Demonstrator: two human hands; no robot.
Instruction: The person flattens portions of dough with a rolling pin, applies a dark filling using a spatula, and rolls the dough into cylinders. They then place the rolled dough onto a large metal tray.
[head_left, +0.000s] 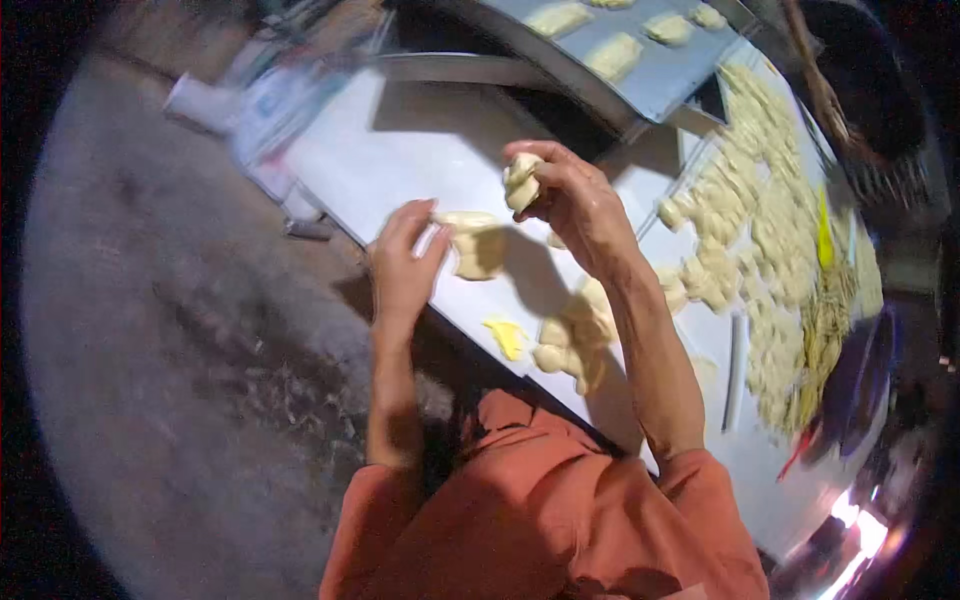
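Lifted over the white table (420, 140), my right hand (555, 195) grips a folded lump of pale dough (522, 183). My left hand (410, 250) has its thumb and fingers apart at the left end of a flattened dough piece (478, 253), whose upper edge looks rolled or folded; whether it touches the dough is unclear. A small yellow soft lump (505, 338) lies near the front edge. Beside my right forearm, more dough pieces (570, 345) are grouped, partly in shadow.
A metal tray (655, 85) with several shaped dough pieces stands at the back. Many dough pieces (740, 180) cover the right side, beside a pale rod (735, 370) and a yellow-green tool (824, 230). Bags (260, 120) are at the upper left; concrete floor (180, 340) shows left.
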